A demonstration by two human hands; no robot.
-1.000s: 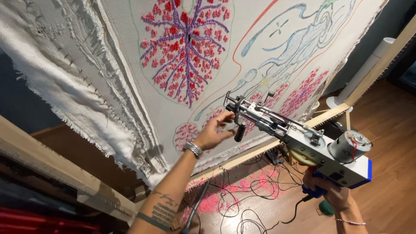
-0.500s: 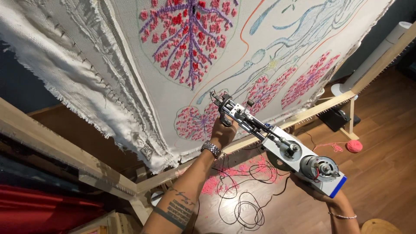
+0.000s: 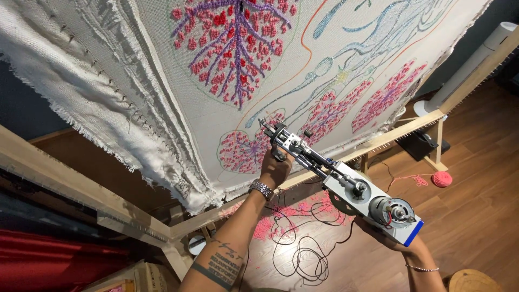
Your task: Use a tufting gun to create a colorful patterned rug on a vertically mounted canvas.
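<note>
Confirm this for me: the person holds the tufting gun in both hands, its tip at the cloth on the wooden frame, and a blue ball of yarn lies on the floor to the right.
One detail is off: the ball of yarn is pink, not blue, as the head view shows. The rest holds: left hand and right hand hold the tufting gun, its tip at the cloth on the wooden frame.

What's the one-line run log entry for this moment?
left hand: grips front handle of silver metal tufting gun | right hand: holds rear grip | gun tip: at white tufting cloth, pink flower patch
</note>
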